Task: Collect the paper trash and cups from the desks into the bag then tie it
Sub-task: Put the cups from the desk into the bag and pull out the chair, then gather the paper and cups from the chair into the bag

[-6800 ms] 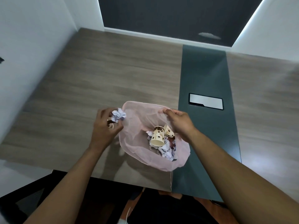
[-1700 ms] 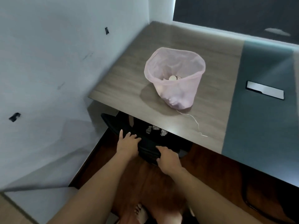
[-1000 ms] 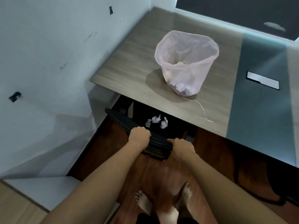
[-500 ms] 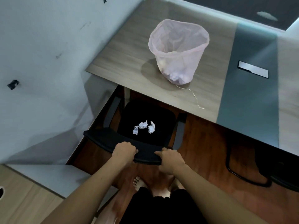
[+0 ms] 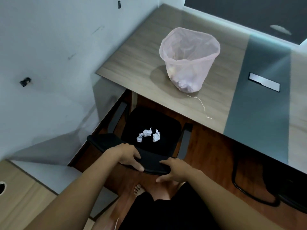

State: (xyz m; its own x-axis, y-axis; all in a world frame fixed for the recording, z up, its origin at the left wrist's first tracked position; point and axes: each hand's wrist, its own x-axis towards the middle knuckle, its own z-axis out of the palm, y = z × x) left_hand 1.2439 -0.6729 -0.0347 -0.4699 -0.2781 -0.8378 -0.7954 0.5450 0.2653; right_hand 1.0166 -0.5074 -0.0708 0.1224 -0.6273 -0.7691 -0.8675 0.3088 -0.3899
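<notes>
My left hand [image 5: 126, 156] and right hand [image 5: 178, 171]: gripping chair backrest [image 5: 150, 161]; crumpled papers [image 5: 148, 134]: seat [image 5: 149, 117], twelve o'clock; pink bag [image 5: 189, 60]: desk [image 5: 136, 52], one o'clock.

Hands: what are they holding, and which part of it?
The left hand and the right hand both grip the black chair by the top edge of its backrest.

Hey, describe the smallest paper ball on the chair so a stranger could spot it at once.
Find the black chair in front of the desk. Three paper balls lie on its seat. The smallest ball is leftmost, next to the larger middle ball and right ball.
</notes>
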